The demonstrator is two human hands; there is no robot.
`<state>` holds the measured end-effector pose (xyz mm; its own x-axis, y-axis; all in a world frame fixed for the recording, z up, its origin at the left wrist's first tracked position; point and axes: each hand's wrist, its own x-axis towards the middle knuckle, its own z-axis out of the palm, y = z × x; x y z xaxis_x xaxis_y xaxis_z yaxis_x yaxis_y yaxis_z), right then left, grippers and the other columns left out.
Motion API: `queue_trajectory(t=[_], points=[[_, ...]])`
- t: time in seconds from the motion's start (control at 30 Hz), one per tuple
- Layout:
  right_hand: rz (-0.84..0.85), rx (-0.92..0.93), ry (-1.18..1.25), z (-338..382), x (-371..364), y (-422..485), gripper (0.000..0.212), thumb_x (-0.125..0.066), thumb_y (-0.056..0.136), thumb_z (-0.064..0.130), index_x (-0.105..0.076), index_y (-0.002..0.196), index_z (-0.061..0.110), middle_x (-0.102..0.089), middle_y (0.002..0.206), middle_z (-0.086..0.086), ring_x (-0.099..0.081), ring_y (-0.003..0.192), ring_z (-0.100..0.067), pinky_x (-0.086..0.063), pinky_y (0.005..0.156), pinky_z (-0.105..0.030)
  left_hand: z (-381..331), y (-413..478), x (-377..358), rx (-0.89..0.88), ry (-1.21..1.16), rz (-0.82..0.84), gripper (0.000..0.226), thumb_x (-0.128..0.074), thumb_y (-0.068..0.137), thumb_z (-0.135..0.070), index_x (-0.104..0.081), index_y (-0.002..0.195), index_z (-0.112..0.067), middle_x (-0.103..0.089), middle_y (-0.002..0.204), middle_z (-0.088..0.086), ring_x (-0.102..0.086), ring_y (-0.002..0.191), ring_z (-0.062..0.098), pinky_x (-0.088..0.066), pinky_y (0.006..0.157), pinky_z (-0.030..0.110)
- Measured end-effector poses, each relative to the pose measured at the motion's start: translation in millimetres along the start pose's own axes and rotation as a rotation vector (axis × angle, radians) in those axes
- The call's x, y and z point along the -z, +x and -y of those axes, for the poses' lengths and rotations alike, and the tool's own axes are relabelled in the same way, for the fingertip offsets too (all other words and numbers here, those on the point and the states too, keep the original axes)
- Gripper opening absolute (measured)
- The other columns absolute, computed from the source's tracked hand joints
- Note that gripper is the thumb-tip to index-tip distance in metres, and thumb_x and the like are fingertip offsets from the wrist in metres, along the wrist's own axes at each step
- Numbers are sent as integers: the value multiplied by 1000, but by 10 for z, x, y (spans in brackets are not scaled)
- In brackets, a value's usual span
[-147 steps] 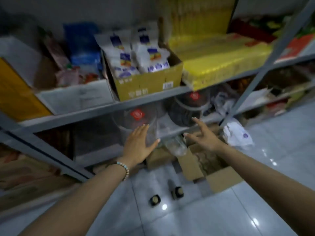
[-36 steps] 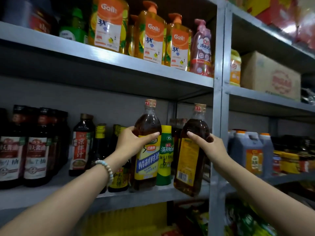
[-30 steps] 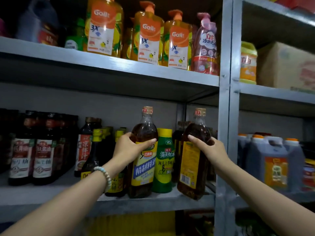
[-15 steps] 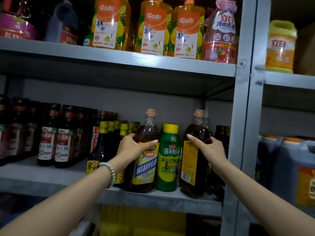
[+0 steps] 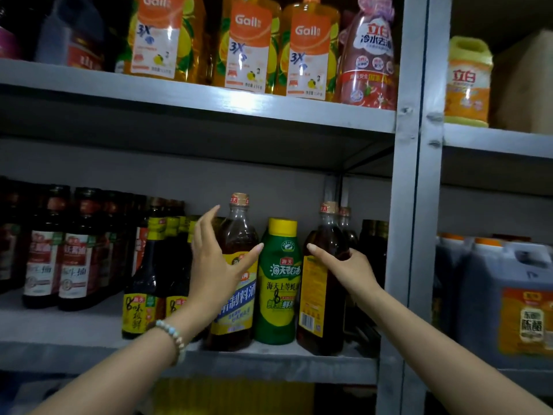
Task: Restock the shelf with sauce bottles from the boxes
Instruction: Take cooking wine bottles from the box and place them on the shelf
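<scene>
Grey metal shelf (image 5: 89,330) carries two tall brown sauce bottles at its front edge. The left hand (image 5: 214,265) hangs released, fingers spread, before the yellow-and-blue-labelled bottle (image 5: 239,235); the right hand (image 5: 348,269) grasps the yellow-labelled bottle (image 5: 314,298) near the right upright (image 5: 402,235). A green squeeze bottle (image 5: 276,283) stands between them; dark soy bottles (image 5: 143,277) crowd the left.

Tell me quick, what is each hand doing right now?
Left hand: open, fingers spread, holding nothing, just in front of the left brown bottle.
Right hand: closed around the right brown bottle.
</scene>
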<state>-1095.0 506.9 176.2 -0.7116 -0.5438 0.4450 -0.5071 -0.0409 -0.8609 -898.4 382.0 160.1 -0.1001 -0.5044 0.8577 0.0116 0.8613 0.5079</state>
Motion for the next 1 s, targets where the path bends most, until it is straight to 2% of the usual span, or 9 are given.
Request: queue_trajectory(t=[0.07,0.13,0.2,0.33,0.43,0.63,0.77,0.93,1.0], points=[[66,-9,-46,61,65,-10,104,-71,37,84,-59,118,19,-68,112,1,-64,101,-18,-54,88,-39,-178,-65,-29,-155,0,-74,82,-70,73,-48,-29,139,-23,-29,140,-5,-28,131,11,-27,108,28],[155,29,-24,221,142,-26,81,-70,55,72,-57,117,22,-65,112,4,-62,97,-11,-50,81,-28,-310,-100,-89,-209,-47,4,77,-69,74,-49,-31,137,-27,-33,135,-10,-32,127,6,-29,105,22],[192,93,27,396,219,45,62,-62,74,62,-50,123,26,-57,116,8,-55,99,-8,-42,85,-26,-401,-117,-177,-173,-121,152,73,-67,75,-52,-31,136,-33,-38,132,-15,-39,121,0,-36,100,16],[287,141,184,706,351,278,60,-53,89,49,-43,140,19,-55,129,4,-54,109,-8,-32,112,-37,-417,-160,-467,-29,-151,420,84,-65,73,-57,-25,143,-33,-36,145,-13,-42,125,5,-41,104,29],[316,148,112,730,387,380,48,-51,95,35,-46,139,15,-60,130,0,-58,115,-13,-39,108,-35,-417,-183,-636,95,-242,575,92,-65,73,-57,-16,148,-34,-27,152,-9,-43,128,11,-43,104,35],[243,217,-24,709,402,342,37,-55,95,22,-52,131,13,-65,99,7,-64,83,3,-51,72,-11,-464,-191,-768,121,-289,583,86,-64,78,-53,-18,148,-30,-36,141,-16,-40,130,11,-37,109,34],[138,229,14,698,418,347,46,-68,85,25,-57,127,10,-67,98,6,-64,86,-1,-51,92,-26,-495,-214,-822,174,-369,661,81,-64,83,-43,-19,147,-23,-41,136,-14,-43,123,5,-37,98,15],[-57,308,-97,729,345,337,44,-78,76,30,-66,113,10,-67,98,-2,-61,81,-3,-49,66,-14,-451,-263,-959,167,-311,653,77,-69,81,-41,-26,143,-24,-48,132,-12,-44,119,1,-34,93,16],[-120,317,-156,742,325,340,43,-79,74,33,-67,109,9,-66,98,-2,-61,83,-7,-49,69,-16,-441,-290,-1005,167,-300,645,77,-71,80,-38,-28,142,-22,-51,132,-9,-46,118,4,-37,94,19]])
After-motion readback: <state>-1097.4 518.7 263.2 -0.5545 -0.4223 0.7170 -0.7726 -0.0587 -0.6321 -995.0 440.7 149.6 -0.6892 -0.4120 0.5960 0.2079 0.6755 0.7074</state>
